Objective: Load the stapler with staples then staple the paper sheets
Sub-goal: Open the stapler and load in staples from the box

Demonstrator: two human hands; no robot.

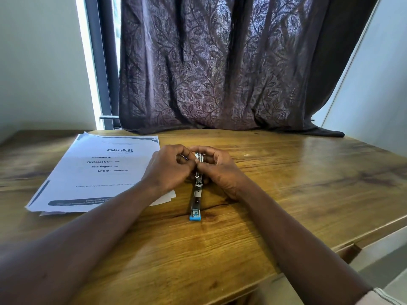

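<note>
A small metal stapler (196,194) with a blue end lies opened out flat on the wooden table, its long axis pointing away from me. My left hand (169,168) and my right hand (217,170) meet over its far half, fingers curled and pinching at the metal channel there. What the fingertips hold besides the stapler is hidden; no staples are visible. A stack of printed paper sheets (97,172) lies to the left, partly under my left wrist.
The wooden table (297,183) extends to the right, with its front edge near me at lower right. A dark patterned curtain (220,73) hangs at the back, its hem lying on the table's far edge. White walls stand on both sides.
</note>
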